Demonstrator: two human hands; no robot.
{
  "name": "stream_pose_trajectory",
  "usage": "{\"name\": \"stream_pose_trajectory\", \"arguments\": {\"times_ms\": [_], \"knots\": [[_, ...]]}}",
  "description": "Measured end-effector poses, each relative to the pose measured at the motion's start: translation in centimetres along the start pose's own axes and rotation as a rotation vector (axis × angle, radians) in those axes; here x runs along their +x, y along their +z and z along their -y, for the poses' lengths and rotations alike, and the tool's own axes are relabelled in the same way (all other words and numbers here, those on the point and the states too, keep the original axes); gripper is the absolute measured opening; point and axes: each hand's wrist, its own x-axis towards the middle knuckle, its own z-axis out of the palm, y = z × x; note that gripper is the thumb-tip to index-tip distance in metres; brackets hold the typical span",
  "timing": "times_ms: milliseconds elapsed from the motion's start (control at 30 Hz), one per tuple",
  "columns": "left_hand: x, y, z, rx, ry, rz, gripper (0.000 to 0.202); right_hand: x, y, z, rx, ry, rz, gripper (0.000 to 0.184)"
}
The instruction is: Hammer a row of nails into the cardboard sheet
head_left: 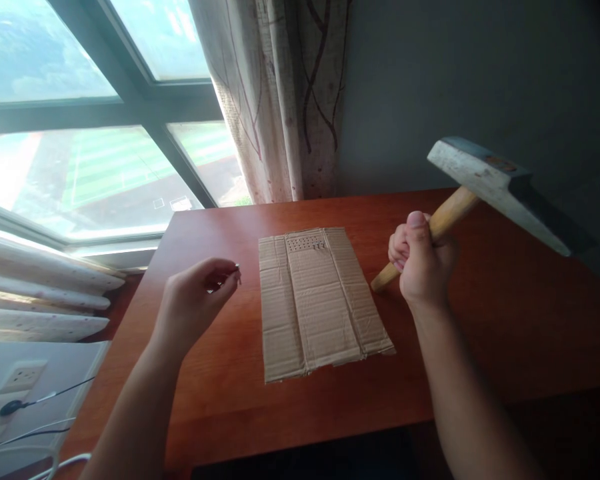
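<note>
Closed round the hammer (480, 175), the right hand (425, 257) is right of the cardboard (320, 307); the left hand (193, 297) pinches a small object (238, 269), unclear, at left. Table (220, 400) runs from the near edge around the cardboard, narrowing toward the far edge.
</note>
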Motion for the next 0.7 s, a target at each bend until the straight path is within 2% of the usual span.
{"name": "stream_pose_trajectory", "arguments": {"times_ms": [67, 133, 267, 433, 700], "knots": [[0.8, 0.4, -2.3, -0.298, 0.006, -0.019, 0.021, 0.0, 0.0, 0.0, -0.012, 0.000, 0.002, 0.057], [1.9, 1.2, -4.5, -0.437, 0.060, 0.021, 0.021, 0.0, 0.0, 0.0, -0.016, 0.001, 0.004, 0.058], [4.2, 3.9, -7.3, -0.429, 0.211, 0.078, 0.013, 0.0, 0.0, 0.0, 0.010, 0.005, 0.004, 0.058], [5.6, 6.3, -7.4, -0.331, 0.292, 0.050, 0.008, 0.0, -0.2, -0.1, 0.046, 0.002, -0.003, 0.059], [5.1, 6.2, -7.5, -0.197, 0.342, 0.027, 0.008, 0.0, -0.3, 0.0, 0.029, 0.005, 0.010, 0.057]]}}
